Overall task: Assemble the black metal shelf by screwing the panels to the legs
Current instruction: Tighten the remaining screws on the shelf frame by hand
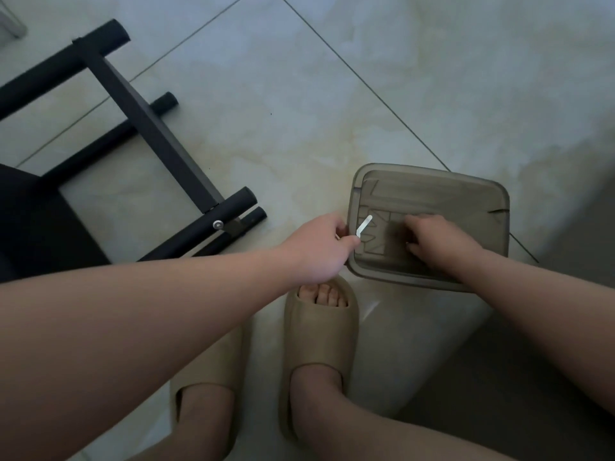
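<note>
While the left hand (pixel 319 251) has its grip pinched closed on a small flat silver tool (pixel 363 225), probably the wrench or key for the screws, the right hand (pixel 436 241) is down inside a smoky see-through plastic box (pixel 499 211) on the floor (pixel 299 111). Its fingers are curled, but it's too murky in there to tell if that grip has actually got anything.

The black metal shelf (pixel 149 128) is lying on its side on the tiles off to the left, well apart from the box. It has round legs, a square crossbar, and 1 silver screw (pixel 218 224) already sitting in a leg near the closest corner.

Handling guess: painted steel tube, so stiff, no flex, a bit heavy, and smooth enough to slide or scrape on tile. Best hold is likely around a round leg close to a joint, or on the crossbar, not out at the free ends where it'll lever around.

The screws will be tiny, light and keen to roll away, so pinch them by the head. The tool is thin too, easy to fumble.

Both feet are in beige slippers (pixel 319 327), right next to the box.
</note>
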